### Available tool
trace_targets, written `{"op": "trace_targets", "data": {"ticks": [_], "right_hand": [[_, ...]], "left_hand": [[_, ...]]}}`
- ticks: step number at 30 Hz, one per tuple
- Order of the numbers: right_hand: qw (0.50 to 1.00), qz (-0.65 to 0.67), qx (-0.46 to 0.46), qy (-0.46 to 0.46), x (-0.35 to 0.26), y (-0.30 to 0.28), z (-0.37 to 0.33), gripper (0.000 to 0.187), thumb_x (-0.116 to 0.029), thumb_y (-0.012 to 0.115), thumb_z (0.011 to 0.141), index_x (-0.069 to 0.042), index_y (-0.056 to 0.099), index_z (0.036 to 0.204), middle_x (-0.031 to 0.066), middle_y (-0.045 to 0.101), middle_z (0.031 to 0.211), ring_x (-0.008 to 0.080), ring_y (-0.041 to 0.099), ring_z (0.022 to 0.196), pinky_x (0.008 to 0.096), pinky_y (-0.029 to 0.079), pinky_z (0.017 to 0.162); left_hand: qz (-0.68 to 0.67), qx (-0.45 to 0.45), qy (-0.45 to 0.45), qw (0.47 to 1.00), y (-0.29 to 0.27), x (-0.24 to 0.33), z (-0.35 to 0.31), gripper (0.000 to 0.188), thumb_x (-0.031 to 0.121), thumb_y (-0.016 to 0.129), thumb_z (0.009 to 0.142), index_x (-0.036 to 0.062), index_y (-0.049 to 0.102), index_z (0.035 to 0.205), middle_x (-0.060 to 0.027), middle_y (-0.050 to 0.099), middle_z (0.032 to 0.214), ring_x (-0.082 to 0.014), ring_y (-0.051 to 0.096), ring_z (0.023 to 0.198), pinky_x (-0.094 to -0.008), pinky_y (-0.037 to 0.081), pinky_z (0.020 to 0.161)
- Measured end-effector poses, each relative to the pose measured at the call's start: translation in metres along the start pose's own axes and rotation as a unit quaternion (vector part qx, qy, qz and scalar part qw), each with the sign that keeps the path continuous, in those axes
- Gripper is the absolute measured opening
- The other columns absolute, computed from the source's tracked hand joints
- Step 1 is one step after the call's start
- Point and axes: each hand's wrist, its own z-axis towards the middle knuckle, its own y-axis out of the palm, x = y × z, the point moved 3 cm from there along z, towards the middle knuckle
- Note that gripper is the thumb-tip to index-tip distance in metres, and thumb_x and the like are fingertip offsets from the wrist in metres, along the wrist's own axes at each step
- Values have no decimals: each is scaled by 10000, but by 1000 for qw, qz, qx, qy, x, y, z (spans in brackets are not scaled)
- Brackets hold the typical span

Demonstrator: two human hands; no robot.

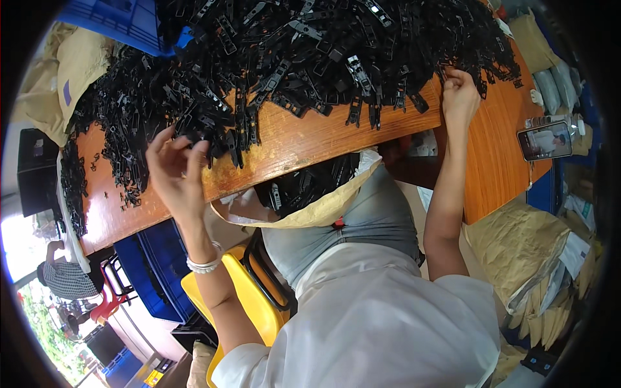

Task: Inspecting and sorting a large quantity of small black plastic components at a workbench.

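Observation:
A large heap of small black plastic parts [310, 58] covers the far side of the wooden table [291, 145]. At the heap's near left edge is my left hand [176, 171], its fingers curved and spread apart from the thumb, close to the loose parts; I make out nothing held in it. My right hand [460, 97] reaches the heap's right edge. Its fingers are bent and drawn together at the parts, and what they hold, if anything, is hidden. Below the table edge, an open brown paper sack [310, 216] on my lap contains more black parts [304, 187].
A blue plastic crate [123, 22] sits at the far left of the heap. A phone [544, 141] stands at the table's right side. Brown sacks [517, 249] lie at right; a yellow chair [236, 291] and blue bins [155, 268] are at left. Another person [68, 278] is farther left.

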Motion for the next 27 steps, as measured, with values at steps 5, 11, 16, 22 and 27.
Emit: {"op": "trace_targets", "data": {"ticks": [5,11,16,22,27], "right_hand": [[989,128,28,-61,-30,-48,-33,146,-19,554,747,-5,609,881,75,607,796,140,563,658,223,433,596],[858,398,-184,-268,-122,-67,-94,203,113,542,700,0,608,855,56,562,806,125,520,681,205,407,554],[822,378,-161,-396,-140,-61,-109,303,157,580,578,-5,601,834,77,542,783,197,520,665,262,415,545],[809,415,-215,-355,-142,-69,-115,275,115,598,597,-10,604,842,97,553,829,206,538,732,276,437,575],[771,464,-263,-348,-129,-62,-117,194,26,625,659,10,592,849,141,547,938,211,533,838,259,435,633]], "left_hand": [[-141,-188,-137,962,48,16,-37,368,-71,613,703,3,525,1052,-49,591,812,-90,574,774,-179,459,656],[-270,-257,-110,921,96,27,-57,348,-95,588,715,-43,491,1045,-123,593,965,-161,584,886,-246,470,772],[-166,-279,-91,941,93,36,-59,354,-103,606,698,-66,505,1035,-115,583,973,-150,577,874,-246,472,776],[-310,-238,-168,905,91,33,-65,333,-70,596,723,-72,485,1037,-149,593,919,-180,598,839,-258,482,777],[-420,-270,-251,829,83,22,-67,327,-12,580,765,-91,464,1061,-171,597,892,-200,607,801,-261,490,728]]}}
